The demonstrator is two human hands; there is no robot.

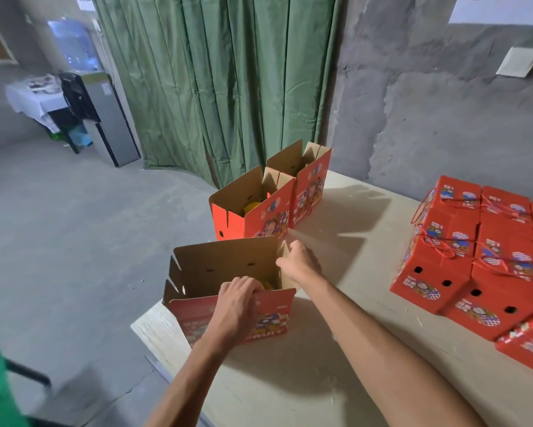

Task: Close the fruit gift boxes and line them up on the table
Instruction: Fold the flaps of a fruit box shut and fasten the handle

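Observation:
An open red fruit gift box (197, 272) stands at the table's near left corner, with its brown flaps up and yellow fruit inside. My left hand (237, 303) grips the top edge of its near red flap. My right hand (299, 261) holds the box's right side flap. Two more open red boxes (253, 208) (308, 183) stand behind it along the left edge. Several closed red boxes (487, 260) with red cord handles sit in rows at the right.
The pale table (336, 349) has bare room between the open and the closed boxes. A green curtain (216, 81) and a grey wall lie behind. A water dispenser (99, 115) stands on the floor at far left.

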